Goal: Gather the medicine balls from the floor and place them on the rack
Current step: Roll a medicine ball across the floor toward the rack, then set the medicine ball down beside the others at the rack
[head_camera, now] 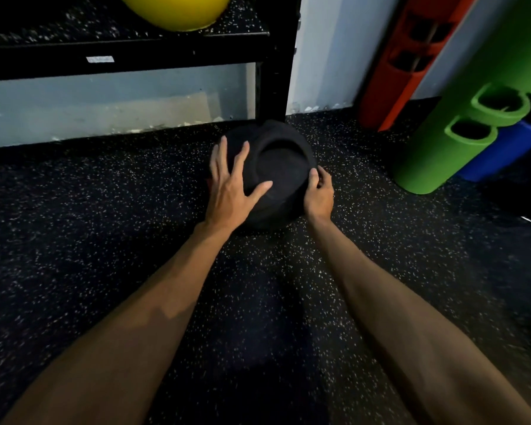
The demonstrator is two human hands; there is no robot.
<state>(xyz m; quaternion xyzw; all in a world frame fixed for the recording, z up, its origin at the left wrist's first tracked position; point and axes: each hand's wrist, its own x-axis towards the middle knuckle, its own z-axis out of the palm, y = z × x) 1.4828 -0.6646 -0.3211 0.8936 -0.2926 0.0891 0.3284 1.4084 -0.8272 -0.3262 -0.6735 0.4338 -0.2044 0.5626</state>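
Frame centre: left hand (230, 188) is pressing flat, fingers spread, on black ball (279, 167) sitting on floor (105, 210); right hand (319, 194) is gripping its right side.

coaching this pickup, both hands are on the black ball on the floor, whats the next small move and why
The left hand lies spread on top of the black medicine ball; the right hand grips its edge. Probably slide the left hand down the side before lifting.
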